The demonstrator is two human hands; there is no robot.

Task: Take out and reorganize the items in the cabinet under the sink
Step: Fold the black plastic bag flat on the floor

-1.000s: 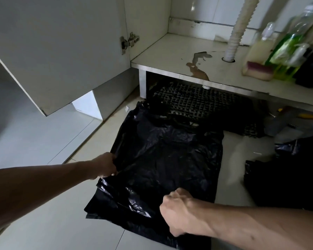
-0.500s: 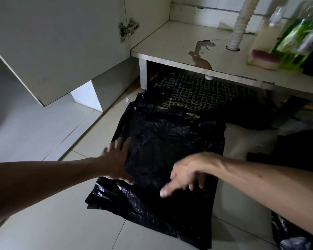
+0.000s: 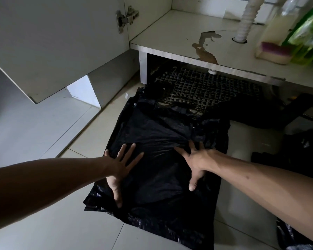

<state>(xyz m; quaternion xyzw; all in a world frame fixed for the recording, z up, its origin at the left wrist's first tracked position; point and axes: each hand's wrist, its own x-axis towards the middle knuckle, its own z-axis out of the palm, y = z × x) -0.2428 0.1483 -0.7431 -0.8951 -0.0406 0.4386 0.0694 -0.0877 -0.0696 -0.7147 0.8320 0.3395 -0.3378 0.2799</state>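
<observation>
Black plastic bag [image 3: 163,159] lies flat on the tiled floor [image 3: 52,231], just in front of the open cabinet under the sink; everything below is placed relative to that bag. My left hand [image 3: 118,168] rests palm-down on the bag's left part, fingers [image 3: 129,150] spread wide and straight, thumb pointing back toward me near the bag's near-left edge. My right hand [image 3: 197,159] is palm-down on the bag's right part, fingers spread, thumb stretched toward me; neither hand is pinching or curling round anything, both just press the plastic flat. Beyond the bag's far edge, a dark woven mat [image 3: 206,87] sits in the gap beneath the cabinet shelf [image 3: 170,38], the bag's far end touching or overlapping it, can't tell which. On the shelf, beyond and right of the bag: white corrugated drain hose [image 3: 246,20] going into a hole, a stained peeled patch [image 3: 204,46], a pale soap bottle [image 3: 271,33] with a purple-topped sponge [image 3: 273,52] against it, and a green bottle [image 3: 307,33], blurred. Left of the bag and beyond it, the open cabinet door [image 3: 52,42] with its metal hinge [image 3: 126,17]. Right of the bag, more crumpled black plastic [image 3: 300,150] on the floor, too dark to make out.
</observation>
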